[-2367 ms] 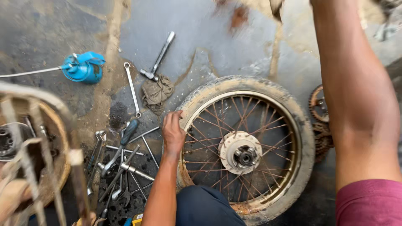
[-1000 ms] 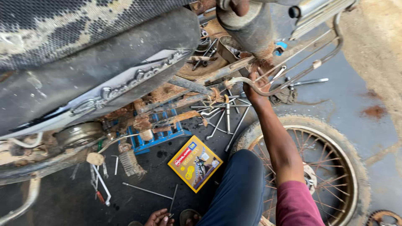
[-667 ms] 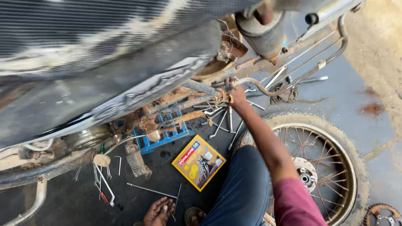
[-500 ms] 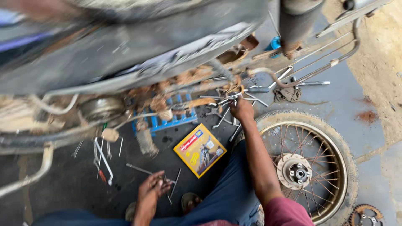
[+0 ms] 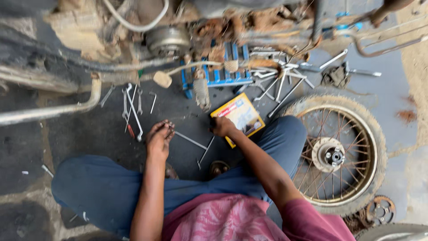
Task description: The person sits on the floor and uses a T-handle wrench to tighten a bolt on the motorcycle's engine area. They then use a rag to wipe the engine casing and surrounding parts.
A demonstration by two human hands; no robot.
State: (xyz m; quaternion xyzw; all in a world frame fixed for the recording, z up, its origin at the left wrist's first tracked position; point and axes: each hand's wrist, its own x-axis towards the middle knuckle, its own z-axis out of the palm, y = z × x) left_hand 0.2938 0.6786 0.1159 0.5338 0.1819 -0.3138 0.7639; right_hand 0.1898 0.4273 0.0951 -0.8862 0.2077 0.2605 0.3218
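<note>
Looking down from the head camera, I see my left hand [image 5: 159,139] at centre-left of the frame, fingers drawn together and pointing down at the dark floor, their tips just beside a thin metal rod [image 5: 191,140] that lies slanting toward the middle. Whether the fingers actually pinch anything I cannot tell; the tips are bunched and blurred. My right hand [image 5: 221,126] sits just right of centre, curled, resting at the near corner of a flat yellow box [image 5: 240,117]; it touches the box's edge, but I cannot tell if it grips it or something small beneath.

As for progress, I judge the job to be well into the stripped-down stage. The spoked wheel [image 5: 337,155] already lies flat on the ground at the right of the frame, off the machine, its hub facing up, with a loose sprocket [image 5: 380,210] near it at lower right. The motorcycle frame [image 5: 133,49] fills the upper part of the view, rusty and open. Wrenches [image 5: 132,105] lie scattered at upper left of my left hand, more spanners and rods [image 5: 278,80] are spread at upper centre-right by a blue tool tray [image 5: 218,76], and a soiled rag [image 5: 335,76] rests further right.

Nothing is refitted: the wheel is apart from the frame, tools lie out, and both hands are down among the small parts on the floor.
</note>
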